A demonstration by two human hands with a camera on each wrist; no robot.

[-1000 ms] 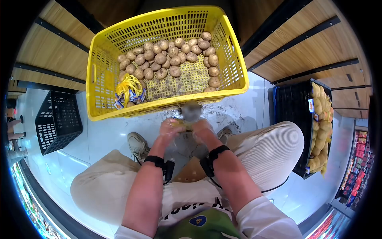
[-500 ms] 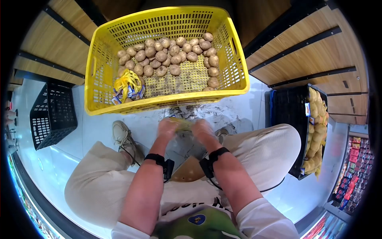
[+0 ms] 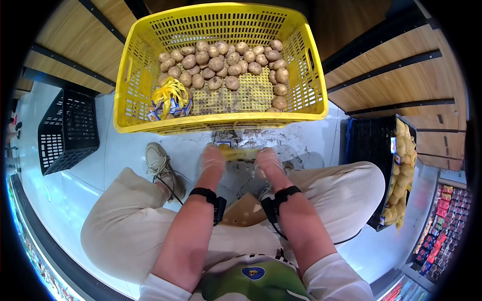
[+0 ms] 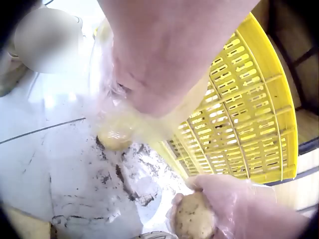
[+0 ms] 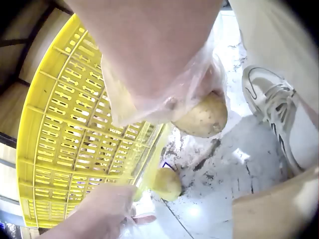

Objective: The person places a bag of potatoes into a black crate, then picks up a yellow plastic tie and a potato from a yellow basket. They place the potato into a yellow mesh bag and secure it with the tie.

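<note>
The right hand (image 3: 268, 160) is closed around a potato (image 5: 202, 117). Close beside it, the left hand (image 3: 213, 158) pinches a clear bag (image 4: 105, 102) holding a second potato (image 4: 114, 137), above the floor (image 3: 125, 160) just before the near edge of the yellow crate (image 3: 221, 122).

Bright, even overhead light is flooding the scene, and the white floor (image 3: 120, 165) is glaring, most of all at the lower-left edge. The head view is bending hard toward its black rim. Close to the wrist cameras, the left hand (image 4: 164, 59) and right hand (image 5: 149, 55) are blurring. The plastic bag (image 4: 107, 107) is glinting, and the potato (image 5: 202, 117) is showing fairly sharp.
</note>
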